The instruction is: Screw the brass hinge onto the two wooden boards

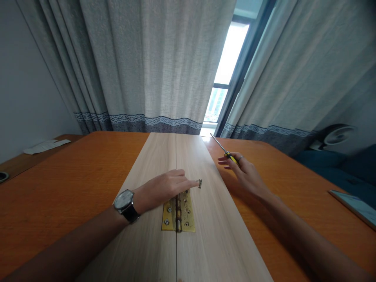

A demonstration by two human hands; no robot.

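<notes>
My left hand point(168, 185) reaches over a brass hinge point(191, 219) and covers its far end. Its index finger is stretched out, with the tip at a few small screws point(200, 183) lying on the pale wooden board point(199, 250); the hand grips nothing that I can see. The hinge lies across the seam between two board halves. Screws sit in its left leaf, while the visible holes of the right leaf look bare. Over the board's right edge, my right hand point(245, 168) is closed on the yellow-and-black handle of a screwdriver point(219, 144), whose shaft points forward and left.
The boards rest on an orange wooden table point(88, 176). Grey curtains point(164, 70) hang behind it, parted at a window point(230, 55). White paper point(47, 146) and part of a tape roll point(3, 177) lie at the left. A flat framed object point(357, 205) is at the right edge.
</notes>
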